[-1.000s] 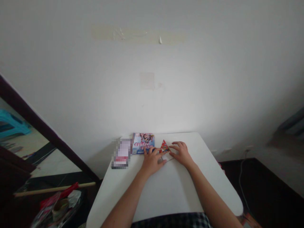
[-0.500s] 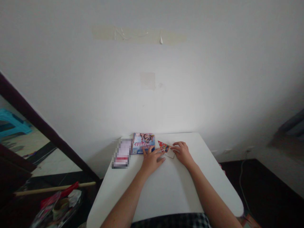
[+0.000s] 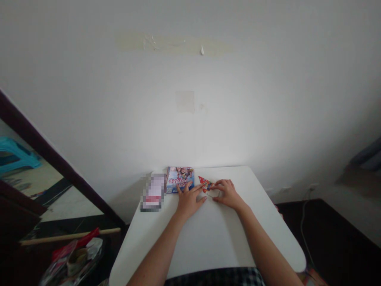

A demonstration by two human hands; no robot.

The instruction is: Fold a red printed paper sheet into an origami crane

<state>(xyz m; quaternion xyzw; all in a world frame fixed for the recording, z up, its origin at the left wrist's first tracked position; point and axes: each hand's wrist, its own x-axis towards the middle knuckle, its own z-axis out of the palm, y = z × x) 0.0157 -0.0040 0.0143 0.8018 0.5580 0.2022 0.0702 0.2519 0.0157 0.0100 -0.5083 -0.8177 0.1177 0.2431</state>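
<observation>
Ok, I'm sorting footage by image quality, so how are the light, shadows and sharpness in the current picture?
Head view: dim, soft light, with the wall brightest near the middle and darker toward the corners; head view: a soft shadow on that wall left of the table; head view: an item pixelated, and the red paper's print too small to read.

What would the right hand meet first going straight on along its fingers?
The red printed paper triangle; the right hand appears to have its fingertips on the paper's right side. Beyond, likely the left hand, though depth is unclear.
</observation>
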